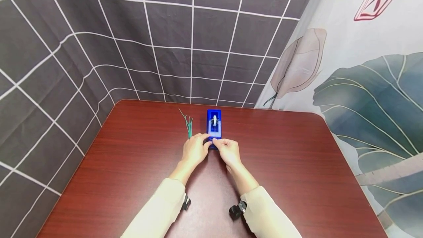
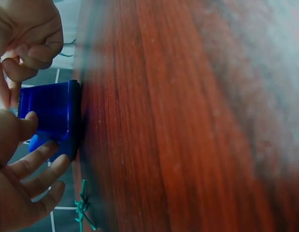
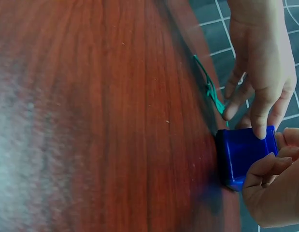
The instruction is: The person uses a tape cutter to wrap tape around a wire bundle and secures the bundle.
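Note:
A blue tape dispenser [image 1: 214, 124] with a small pale roll of tape [image 1: 214, 120] stands on the table's far half, its front end towards me. My left hand [image 1: 195, 150] holds that front end from the left, the thumb against its front face and the other fingers spread along the side. From the right, my right hand [image 1: 229, 152] has thumb and forefinger pinched at the top front edge, where the tape's end is; the strip itself is barely visible. Both hands [image 2: 16, 169] [image 3: 279, 183] almost meet at the dispenser's front in the wrist views.
Several thin green ties [image 1: 189, 126] lie in a bundle left of the dispenser, close beside my left hand. The reddish-brown table [image 1: 281, 157] ends at a dark gridded curtain [image 1: 172, 47] behind and a leaf-patterned curtain [image 1: 363, 94] on the right.

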A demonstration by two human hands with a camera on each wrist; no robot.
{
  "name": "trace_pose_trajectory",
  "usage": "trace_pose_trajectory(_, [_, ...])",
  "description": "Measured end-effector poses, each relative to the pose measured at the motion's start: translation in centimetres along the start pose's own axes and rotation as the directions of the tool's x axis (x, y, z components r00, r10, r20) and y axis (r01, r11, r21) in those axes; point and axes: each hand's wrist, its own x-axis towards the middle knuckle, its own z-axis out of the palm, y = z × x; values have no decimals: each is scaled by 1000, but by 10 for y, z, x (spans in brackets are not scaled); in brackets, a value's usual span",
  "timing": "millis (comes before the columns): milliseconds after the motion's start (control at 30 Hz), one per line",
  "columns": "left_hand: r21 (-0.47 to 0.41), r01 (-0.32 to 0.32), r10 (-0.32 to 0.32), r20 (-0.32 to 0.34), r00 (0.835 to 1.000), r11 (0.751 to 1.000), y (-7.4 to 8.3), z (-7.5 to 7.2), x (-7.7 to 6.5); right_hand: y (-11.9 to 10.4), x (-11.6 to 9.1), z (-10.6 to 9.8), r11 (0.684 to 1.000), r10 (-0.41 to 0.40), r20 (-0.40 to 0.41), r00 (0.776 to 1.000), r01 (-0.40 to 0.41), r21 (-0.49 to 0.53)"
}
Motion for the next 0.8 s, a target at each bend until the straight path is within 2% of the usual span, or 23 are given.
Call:
trace_pose_trajectory(300, [6,6,-6,0,1000,1000,0,1,-1,8,-5,1,1000,0,-2,1000,0,-16])
trace_pose_trajectory(533, [0,12,-12,1,1000,1000,0,1,-2,8,-12,1,999,9,20,1000,-10,36])
trace_pose_trajectory(800, [2,18,-18,9,1000,1000,0,1,-1,10,-16,0,998,10,-7,1000,-10,57])
